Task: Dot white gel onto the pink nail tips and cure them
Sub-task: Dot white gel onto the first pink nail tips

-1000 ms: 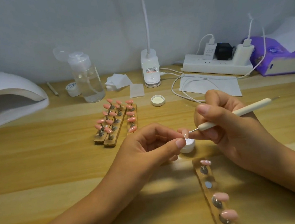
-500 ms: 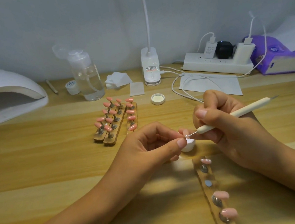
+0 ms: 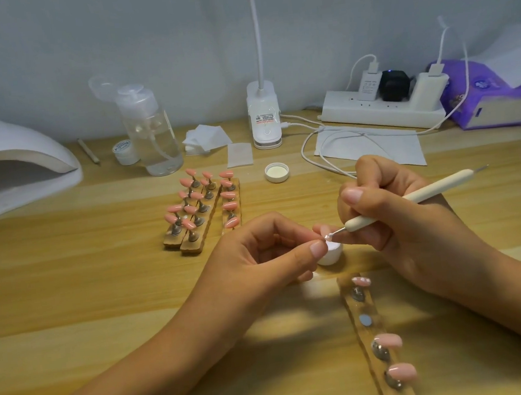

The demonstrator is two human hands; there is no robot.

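The slim white dotting pen [image 3: 410,198] gripped in the right hand [image 3: 414,237] has dropped onto the small pink nail tip [image 3: 323,231] the left hand [image 3: 258,260] pinches, dotting it.

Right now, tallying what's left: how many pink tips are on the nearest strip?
3 tips on the strip: one at its far end, two nearer the camera; more may lie off-frame.

The nail tips [image 3: 229,205] are gleaming salmon pink, 1 on the near strip [image 3: 352,309] carrying white dots. The dotting pen [image 3: 410,199] is showing cream, the gel pot [image 3: 330,255] white, the tissue pack [image 3: 490,104] purple, the table [image 3: 71,277] pale streaked wood.
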